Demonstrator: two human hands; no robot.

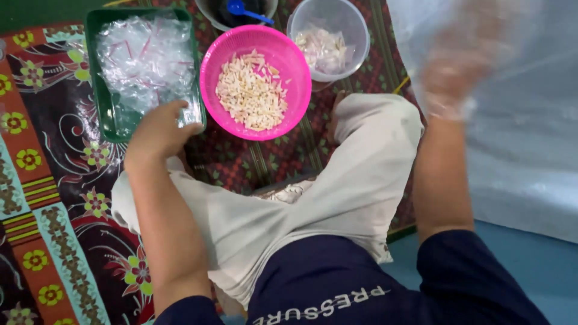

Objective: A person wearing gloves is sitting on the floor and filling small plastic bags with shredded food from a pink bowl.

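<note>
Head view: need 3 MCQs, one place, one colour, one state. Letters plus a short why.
1. Where is the left hand?
A. at the green tray's near edge
B. in the clear bowl
C. on the blue floor

2. What colour is the basket holding the pale cut pieces?
A. yellow
B. pink
C. black

3. What state is the right hand in?
A. flat on the mat
B. inside a clear plastic bag
C. holding a spoon

A: fingers rest at the tray rim.
B: the rim is bright pink.
B: the bag film veils the hand.
</note>
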